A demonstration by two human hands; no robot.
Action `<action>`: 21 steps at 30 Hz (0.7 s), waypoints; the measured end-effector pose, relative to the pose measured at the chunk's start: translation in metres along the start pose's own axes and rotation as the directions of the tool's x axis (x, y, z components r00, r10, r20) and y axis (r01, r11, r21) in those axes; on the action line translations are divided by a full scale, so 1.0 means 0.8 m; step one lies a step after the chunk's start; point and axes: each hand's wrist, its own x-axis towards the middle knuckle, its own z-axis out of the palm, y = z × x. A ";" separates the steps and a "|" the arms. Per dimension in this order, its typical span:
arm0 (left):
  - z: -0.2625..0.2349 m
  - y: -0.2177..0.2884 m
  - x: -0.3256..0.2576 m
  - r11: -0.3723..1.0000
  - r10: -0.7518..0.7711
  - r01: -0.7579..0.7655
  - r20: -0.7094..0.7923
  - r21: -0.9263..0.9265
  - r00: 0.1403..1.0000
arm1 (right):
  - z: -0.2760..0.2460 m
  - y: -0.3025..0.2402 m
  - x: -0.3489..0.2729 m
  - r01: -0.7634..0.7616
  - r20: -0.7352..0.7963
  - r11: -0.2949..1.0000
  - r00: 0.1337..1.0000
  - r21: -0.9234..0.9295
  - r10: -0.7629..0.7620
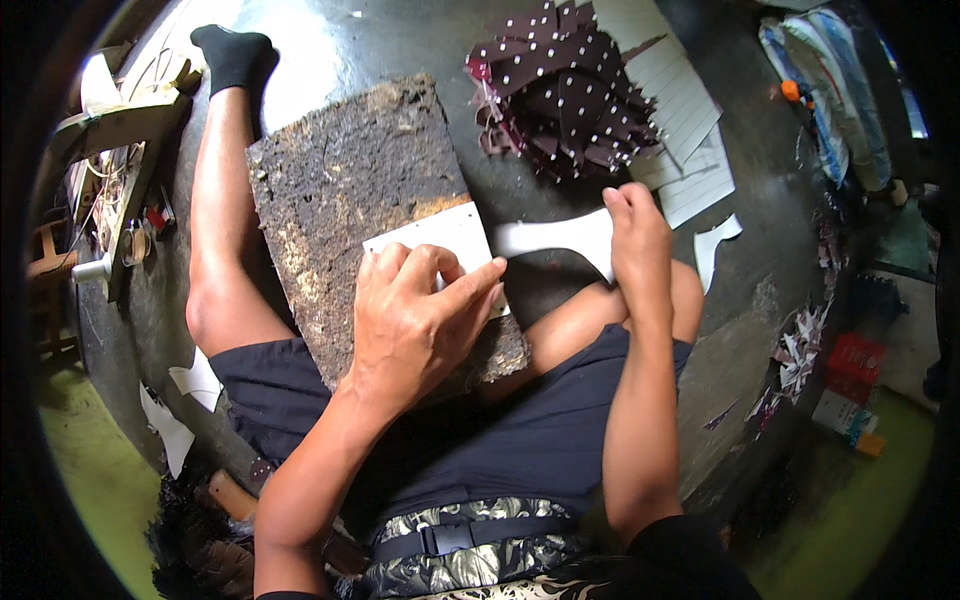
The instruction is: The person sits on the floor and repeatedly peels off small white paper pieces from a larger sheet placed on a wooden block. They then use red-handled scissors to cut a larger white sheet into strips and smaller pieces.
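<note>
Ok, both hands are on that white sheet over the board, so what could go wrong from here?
The left hand pins the white sheet on the rough, crumbling board, so the sheet might snag or crease. The right hand pinches its far end beyond the board's edge, unsupported, so it could tear or slip. The board rests on the thigh and may tilt.

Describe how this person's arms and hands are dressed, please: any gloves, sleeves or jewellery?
Both are bare. The left hand and right hand wear no gloves, and no ring, watch or bracelet shows. The forearms are uncovered up to the lower edge of the picture; near the right elbow there is a dark cloth edge, perhaps a short sleeve. No markings show on them.
</note>
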 end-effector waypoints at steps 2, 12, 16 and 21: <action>-0.001 0.000 0.000 1.000 0.000 0.000 -0.003 -0.017 1.000 | -0.048 -0.008 0.006 0.011 0.042 0.974 0.999 0.227 -0.021; -0.001 0.001 -0.001 1.000 0.012 -0.013 -0.039 -0.015 0.999 | -0.186 -0.124 0.160 0.478 -0.759 0.847 0.456 -0.233 -0.465; 0.001 0.000 -0.004 1.000 0.000 -0.001 -0.037 -0.028 0.999 | -0.146 -0.141 0.199 0.615 -0.753 0.722 0.300 -0.316 -0.586; -0.002 0.001 -0.005 0.999 -0.003 0.001 -0.034 -0.053 0.999 | -0.011 -0.094 0.130 0.779 -0.277 0.560 0.494 -0.280 -0.825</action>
